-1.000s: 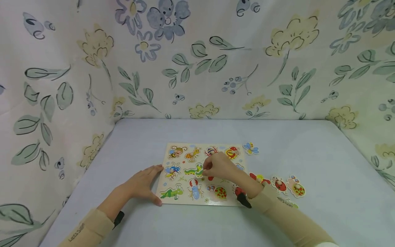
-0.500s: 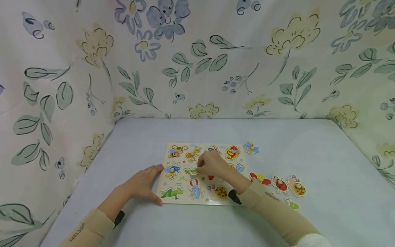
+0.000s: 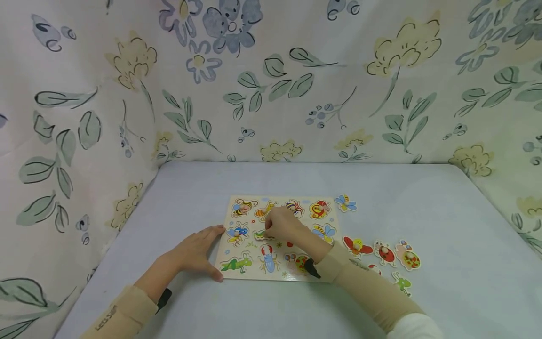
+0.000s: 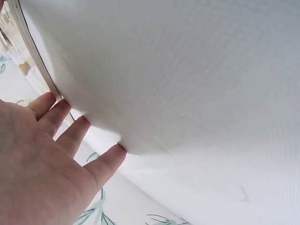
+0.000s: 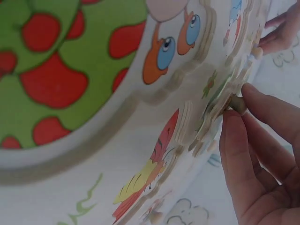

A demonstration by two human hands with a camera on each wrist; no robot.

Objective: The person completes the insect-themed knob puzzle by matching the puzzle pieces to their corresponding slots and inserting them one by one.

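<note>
My right hand [image 3: 284, 227] pinches a small wooden knob [image 5: 238, 104] on the green caterpillar piece [image 3: 259, 234], seen between thumb and finger in the right wrist view. The piece is at the caterpillar picture on the insect puzzle board [image 3: 254, 255]; whether it lies flat in its recess is hidden by the fingers. At the board's left side is my left hand [image 3: 195, 253], fingers spread, its fingertips touching the edge; the left wrist view shows fingertips [image 4: 123, 149] down on the white surface and against the board.
Right of the board lie loose puzzle pieces: a blue-winged insect [image 3: 346, 203], a red butterfly [image 3: 357, 246], a ladybug [image 3: 384, 253], a spotted snail [image 3: 408, 257] and a green grasshopper [image 3: 402, 283]. A bee piece [image 3: 243, 207] and a snail piece [image 3: 319, 209] sit on the board.
My right hand has moved left with the caterpillar piece, bringing it over the caterpillar picture. The right forearm has uncovered more loose pieces. My left hand has stayed at the board's edge.
</note>
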